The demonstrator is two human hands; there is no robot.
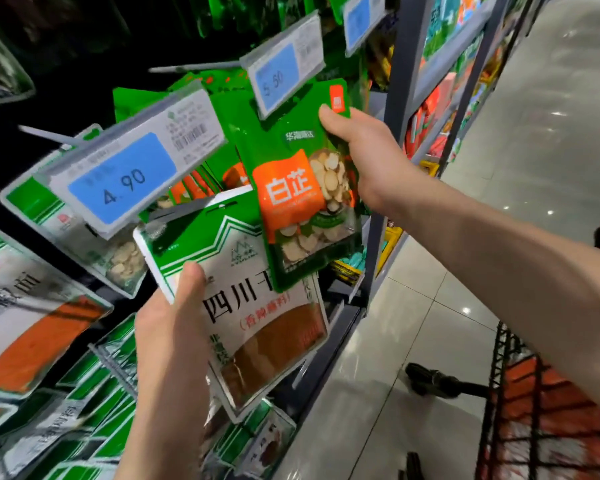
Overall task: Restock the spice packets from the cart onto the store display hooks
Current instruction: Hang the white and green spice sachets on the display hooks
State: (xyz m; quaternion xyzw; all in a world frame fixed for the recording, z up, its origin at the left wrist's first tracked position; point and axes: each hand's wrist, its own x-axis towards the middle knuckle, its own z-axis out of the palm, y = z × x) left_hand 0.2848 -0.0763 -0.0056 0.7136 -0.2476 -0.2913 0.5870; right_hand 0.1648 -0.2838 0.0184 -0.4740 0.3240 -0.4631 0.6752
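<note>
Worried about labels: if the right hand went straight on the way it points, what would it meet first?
Probably the 5.50 price tag, just above the green packet the right hand grips; depth is unclear.

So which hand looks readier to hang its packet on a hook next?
Right, probably. The right hand pinches the green packet by its top corner, raised close beside the 5.50 price tag at a hook's end. The left hand grips the white packet lower down.
</note>
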